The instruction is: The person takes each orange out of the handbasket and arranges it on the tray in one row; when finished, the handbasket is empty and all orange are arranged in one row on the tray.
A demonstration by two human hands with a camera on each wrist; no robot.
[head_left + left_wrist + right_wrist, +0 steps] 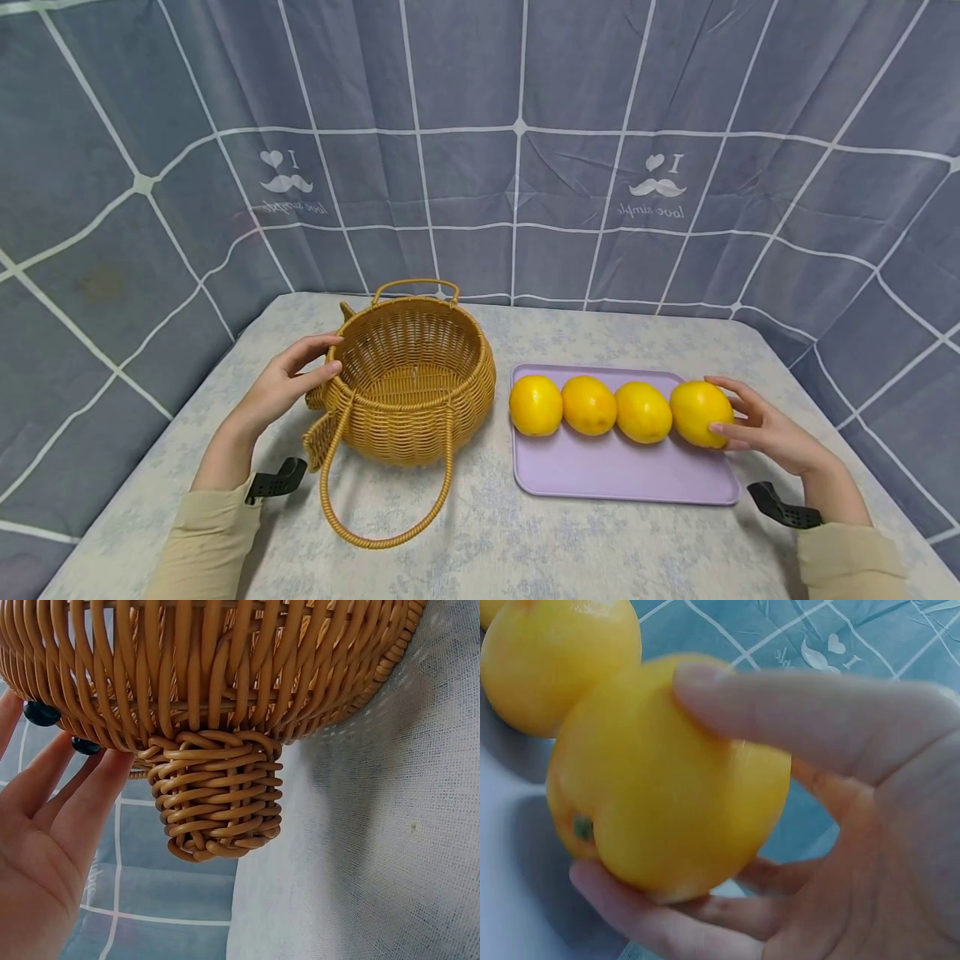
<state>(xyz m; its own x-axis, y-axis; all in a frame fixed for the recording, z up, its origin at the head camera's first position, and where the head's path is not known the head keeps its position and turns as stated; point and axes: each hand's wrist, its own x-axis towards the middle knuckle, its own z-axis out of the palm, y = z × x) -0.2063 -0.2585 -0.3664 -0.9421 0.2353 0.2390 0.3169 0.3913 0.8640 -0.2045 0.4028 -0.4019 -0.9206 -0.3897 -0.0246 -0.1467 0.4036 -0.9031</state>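
On the left stands a round wicker basket [408,429], its opening facing up, one handle raised at the back and the other hanging down in front. My left hand [288,371] touches the basket's left side at the rim. Extended fingers rest against the wicker beside two black beads [41,713] in the left wrist view, above a woven stub [217,799]. At the right end of a row, my right hand [772,429] grips a yellow lemon [660,787] between thumb and fingers. Three more lemons [590,406] lie to its left on a lilac tray [622,475].
A pale patterned cloth [487,550] covers the table. Behind and at both sides hangs a blue-grey curtain [465,175] with white lines. The basket's front handle [386,543] lies out over the table, left of the tray.
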